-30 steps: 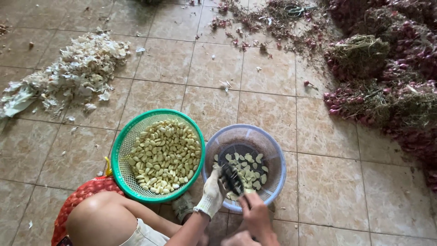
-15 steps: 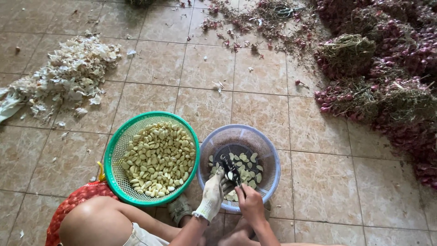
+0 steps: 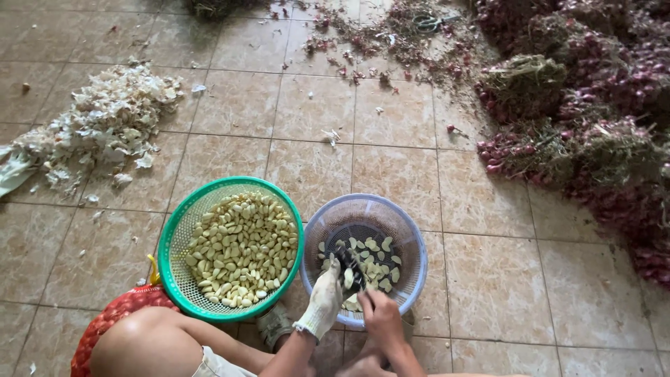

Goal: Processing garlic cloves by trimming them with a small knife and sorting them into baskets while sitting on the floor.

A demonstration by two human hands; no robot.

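Mid-peel: gloved left hand (image 3: 325, 301) grips a garlic clove (image 3: 347, 277), bare right hand (image 3: 381, 315) closed on knife (image 3: 353, 269) over lilac basket (image 3: 412, 244); next, careful cut.

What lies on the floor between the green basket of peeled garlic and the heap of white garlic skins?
In the head view, mostly bare tile separates the green basket from the heap of skins, with only a few stray flakes.
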